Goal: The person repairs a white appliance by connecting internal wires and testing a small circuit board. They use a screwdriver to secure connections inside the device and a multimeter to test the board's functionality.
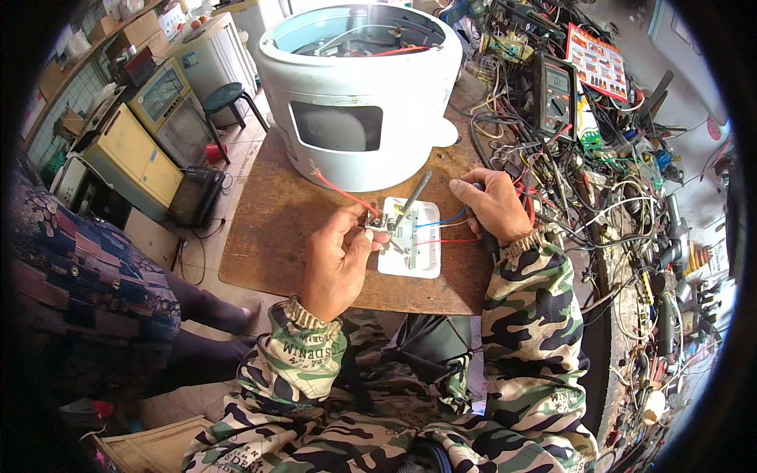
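The brown table (pixel 260 252), mid-frame, carries a white drum (pixel 359 88) at upper centre and a white tray (pixel 430 264) at centre.

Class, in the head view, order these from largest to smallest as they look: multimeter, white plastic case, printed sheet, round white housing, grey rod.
1. Round white housing
2. White plastic case
3. Multimeter and printed sheet: too alike in size to rank
4. Grey rod

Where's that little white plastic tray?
In the head view, the white plastic tray lies near centre on the brown wooden tabletop, between the left hand and right hand, in front of the round white drum.
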A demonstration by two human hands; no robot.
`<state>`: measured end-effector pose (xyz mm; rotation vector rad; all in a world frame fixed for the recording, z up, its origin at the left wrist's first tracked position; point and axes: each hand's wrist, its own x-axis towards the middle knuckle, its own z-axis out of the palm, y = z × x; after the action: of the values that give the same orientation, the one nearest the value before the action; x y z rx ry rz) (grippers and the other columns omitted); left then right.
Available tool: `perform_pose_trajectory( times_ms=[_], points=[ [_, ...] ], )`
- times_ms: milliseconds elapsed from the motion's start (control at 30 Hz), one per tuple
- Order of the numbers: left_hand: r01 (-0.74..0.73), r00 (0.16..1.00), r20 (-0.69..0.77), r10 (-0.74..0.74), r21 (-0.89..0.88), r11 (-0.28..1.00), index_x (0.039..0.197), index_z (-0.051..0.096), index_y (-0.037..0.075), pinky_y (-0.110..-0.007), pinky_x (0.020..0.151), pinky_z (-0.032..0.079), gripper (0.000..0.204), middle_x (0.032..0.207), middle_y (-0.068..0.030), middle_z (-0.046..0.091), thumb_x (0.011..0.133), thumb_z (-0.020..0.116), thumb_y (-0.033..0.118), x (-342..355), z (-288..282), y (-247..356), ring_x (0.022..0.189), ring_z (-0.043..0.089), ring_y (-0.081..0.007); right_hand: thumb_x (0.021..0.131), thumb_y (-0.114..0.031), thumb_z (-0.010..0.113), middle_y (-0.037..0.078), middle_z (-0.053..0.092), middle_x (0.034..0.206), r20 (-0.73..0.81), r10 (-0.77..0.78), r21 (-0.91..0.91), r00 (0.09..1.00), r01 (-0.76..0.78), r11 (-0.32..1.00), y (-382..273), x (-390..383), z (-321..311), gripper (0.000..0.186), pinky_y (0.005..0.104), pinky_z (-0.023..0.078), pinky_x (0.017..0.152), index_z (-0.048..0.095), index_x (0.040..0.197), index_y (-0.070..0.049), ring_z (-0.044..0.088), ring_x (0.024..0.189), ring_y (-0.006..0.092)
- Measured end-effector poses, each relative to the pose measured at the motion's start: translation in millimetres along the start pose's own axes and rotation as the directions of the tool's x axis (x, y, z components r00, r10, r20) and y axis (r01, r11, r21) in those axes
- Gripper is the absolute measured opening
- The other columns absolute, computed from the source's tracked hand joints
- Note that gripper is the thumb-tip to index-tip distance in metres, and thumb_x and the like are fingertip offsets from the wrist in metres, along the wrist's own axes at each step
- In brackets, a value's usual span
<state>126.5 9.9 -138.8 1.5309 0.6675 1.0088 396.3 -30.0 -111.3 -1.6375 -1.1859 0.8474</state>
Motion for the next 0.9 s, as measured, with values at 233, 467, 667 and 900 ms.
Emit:
perform_pose_trajectory(
  times_ms=[233,467,667,900],
  points=[
    [0.058,0.998,-0.003,-0.058,0.034,0.998,0.132,0.053,-0.008,-0.028,0.087,0.059,0.03,0.11,-0.0116,0.069,0.103,0.055,-0.002,2,3,3,0.1,0.071,-0.0163,0.102,-0.033,0.066,0.004,0.06,0.066,-0.094,-0.022,-0.001,0.995,0.022,1.0,-1,-2,-4,0.043,0.0274,0.042,0.042,0.067,0.102,0.01,0.056,0.046,0.0105],
    [-0.001,0.998,-0.061,-0.001,-0.032,0.999,0.123,0.059,-0.008,-0.029,0.076,0.058,0.027,0.102,-0.0127,0.073,0.096,0.059,-0.007,2,5,-6,0.092,0.075,-0.0175,0.104,-0.029,0.065,0.0,0.054,0.062,-0.312,-0.129,0.047,0.941,0.151,0.987,-47,-38,-13,0.033,0.0239,0.037,0.042,0.063,0.098,0.004,0.05,0.048,0.0066],
    [0.04,0.999,-0.026,-0.037,0.104,0.994,0.119,0.06,-0.006,-0.029,0.082,0.057,0.021,0.105,-0.0101,0.07,0.098,0.056,-0.003,3,6,1,0.093,0.071,-0.0158,0.108,-0.024,0.057,0.004,0.053,0.074,-0.656,-0.514,0.019,0.552,0.694,0.72,-135,-97,5,0.024,0.0259,0.042,0.047,0.057,0.096,-0.002,0.049,0.052,0.0108],
    [0.027,0.998,-0.061,-0.018,0.163,0.986,0.113,0.062,-0.006,-0.031,0.077,0.057,0.019,0.096,-0.0122,0.071,0.096,0.06,0.001,3,0,8,0.091,0.072,-0.0165,0.109,-0.034,0.056,0.004,0.051,0.077,-0.575,-0.653,0.126,0.493,0.842,0.524,-187,-75,56,0.031,0.0295,0.043,0.052,0.054,0.094,-0.006,0.049,0.055,0.0121]
  ],
)
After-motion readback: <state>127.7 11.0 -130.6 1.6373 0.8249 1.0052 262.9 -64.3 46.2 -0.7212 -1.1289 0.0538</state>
